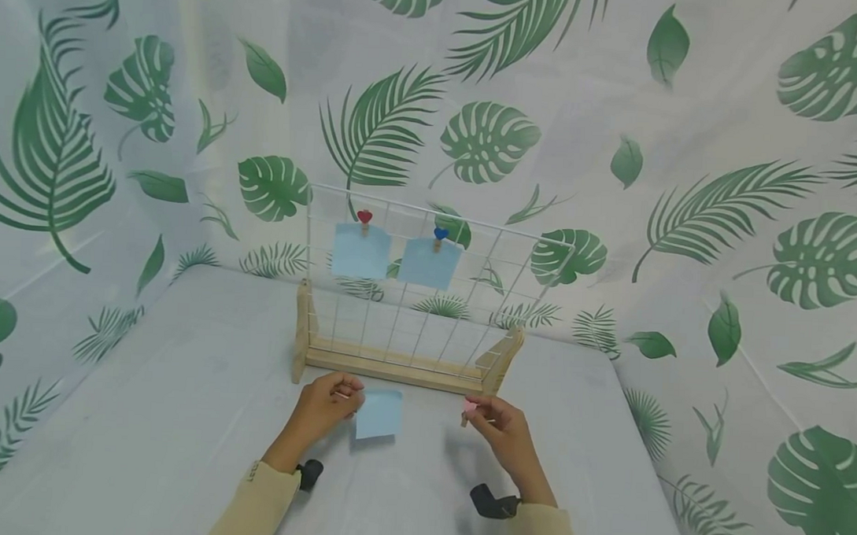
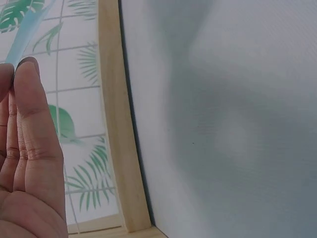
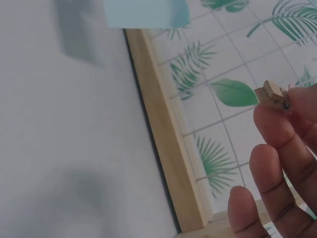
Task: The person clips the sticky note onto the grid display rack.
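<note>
My left hand [image 1: 328,404] pinches a light blue paper square [image 1: 379,414] by its left edge, in front of the rack's base. In the left wrist view the thumb and a finger meet on the paper's [image 2: 27,32] edge. My right hand [image 1: 502,427] holds a small wooden clothespin with a pink heart [image 1: 469,405] between thumb and forefinger. The clothespin's wooden tips [image 3: 271,94] stick out past the fingertips in the right wrist view, the other fingers spread apart. A white wire grid rack [image 1: 426,330] stands just beyond both hands.
Two blue paper squares hang on the grid, one under a red heart clothespin [image 1: 364,218], the other under a blue heart clothespin [image 1: 440,235]. Wooden feet and a wooden bar [image 1: 396,369] support the grid on the white table [image 1: 203,417]. Leaf-printed sheeting [image 1: 582,131] encloses the back and sides.
</note>
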Available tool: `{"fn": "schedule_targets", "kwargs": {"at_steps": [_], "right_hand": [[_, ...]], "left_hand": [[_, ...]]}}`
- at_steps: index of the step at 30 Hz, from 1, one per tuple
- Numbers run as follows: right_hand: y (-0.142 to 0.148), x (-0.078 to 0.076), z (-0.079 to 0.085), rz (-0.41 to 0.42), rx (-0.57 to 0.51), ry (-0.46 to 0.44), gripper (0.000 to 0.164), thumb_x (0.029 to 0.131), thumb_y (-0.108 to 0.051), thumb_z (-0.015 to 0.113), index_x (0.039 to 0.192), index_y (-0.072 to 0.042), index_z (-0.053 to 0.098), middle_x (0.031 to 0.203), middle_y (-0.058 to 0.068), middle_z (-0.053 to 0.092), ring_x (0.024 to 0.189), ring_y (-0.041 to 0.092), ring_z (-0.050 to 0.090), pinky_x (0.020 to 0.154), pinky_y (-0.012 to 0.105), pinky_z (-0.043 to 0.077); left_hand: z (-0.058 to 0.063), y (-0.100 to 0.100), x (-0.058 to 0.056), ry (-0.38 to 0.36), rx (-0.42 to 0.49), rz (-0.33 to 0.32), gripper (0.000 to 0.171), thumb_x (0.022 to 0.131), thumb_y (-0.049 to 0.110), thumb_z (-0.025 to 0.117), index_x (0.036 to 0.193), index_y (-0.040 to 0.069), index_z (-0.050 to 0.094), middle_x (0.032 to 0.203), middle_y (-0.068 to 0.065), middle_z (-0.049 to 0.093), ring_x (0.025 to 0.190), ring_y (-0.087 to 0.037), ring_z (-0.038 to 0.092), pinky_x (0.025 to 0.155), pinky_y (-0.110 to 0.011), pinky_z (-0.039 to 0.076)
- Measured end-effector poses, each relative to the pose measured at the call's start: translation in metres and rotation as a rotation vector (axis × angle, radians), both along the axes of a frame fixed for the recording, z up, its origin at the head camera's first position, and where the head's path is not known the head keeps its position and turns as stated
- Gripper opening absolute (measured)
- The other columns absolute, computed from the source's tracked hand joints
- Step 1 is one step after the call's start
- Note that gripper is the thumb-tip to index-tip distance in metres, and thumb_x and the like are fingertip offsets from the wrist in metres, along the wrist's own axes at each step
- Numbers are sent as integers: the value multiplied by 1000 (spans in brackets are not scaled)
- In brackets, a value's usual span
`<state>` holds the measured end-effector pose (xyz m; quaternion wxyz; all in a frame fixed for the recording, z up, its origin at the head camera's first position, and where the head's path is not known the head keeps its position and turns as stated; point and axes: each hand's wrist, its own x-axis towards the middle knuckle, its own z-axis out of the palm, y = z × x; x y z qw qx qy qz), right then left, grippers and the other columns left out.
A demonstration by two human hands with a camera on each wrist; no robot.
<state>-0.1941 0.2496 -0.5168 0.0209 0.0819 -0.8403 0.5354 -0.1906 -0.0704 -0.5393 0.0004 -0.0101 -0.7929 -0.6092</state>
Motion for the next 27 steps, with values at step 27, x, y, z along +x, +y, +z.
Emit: {"fn": "schedule_targets", "kwargs": {"at_steps": [27], "right_hand": [[0, -1, 24, -1, 39, 29, 15, 102, -7, 74, 114, 1, 79, 98, 6, 77, 90, 8, 68, 82, 27, 57]], "left_hand": [[20, 3, 0, 13, 28, -84, 17, 100, 7, 77, 114, -2, 74, 99, -6, 73, 86, -18, 74, 77, -32, 65]]}}
